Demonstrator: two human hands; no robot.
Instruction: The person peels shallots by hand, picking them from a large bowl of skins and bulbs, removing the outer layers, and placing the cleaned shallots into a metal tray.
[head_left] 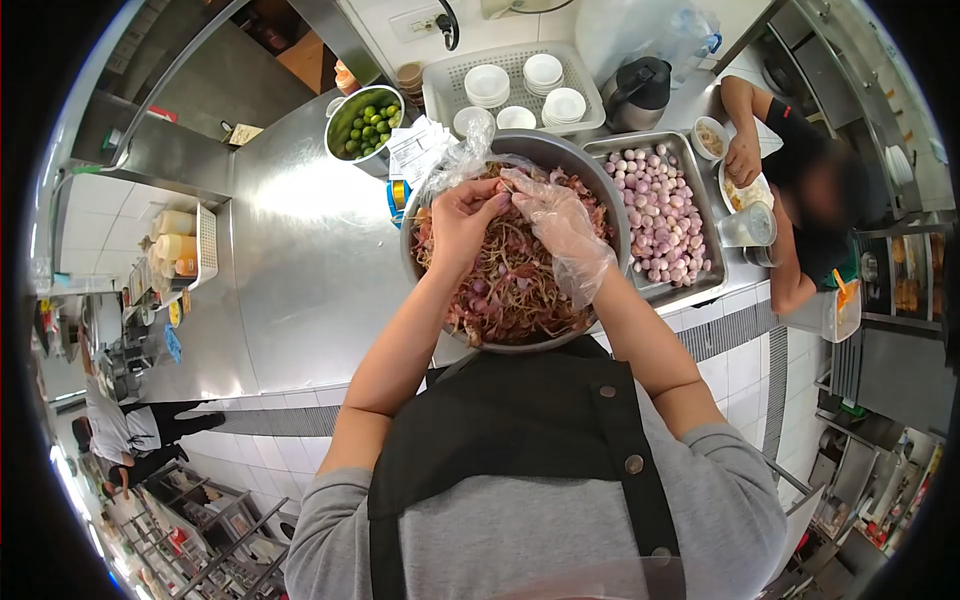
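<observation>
The rooty shallots (505, 285) heaped in the bowl (567, 152) lie beneath the bare left hand's (463, 222) pressed-together fingertips and the gloved right hand (560, 225) meeting them, its grip unclear.

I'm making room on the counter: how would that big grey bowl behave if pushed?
The big grey bowl is probably heavy, being well filled with rooted shallots. Its even, round outline suggests stiffness. The loose heap might spill if tilted.

Bright; white glare near the far left corner of the surface (300, 290); fisheye bends the black-rimmed edges strongly.
</observation>
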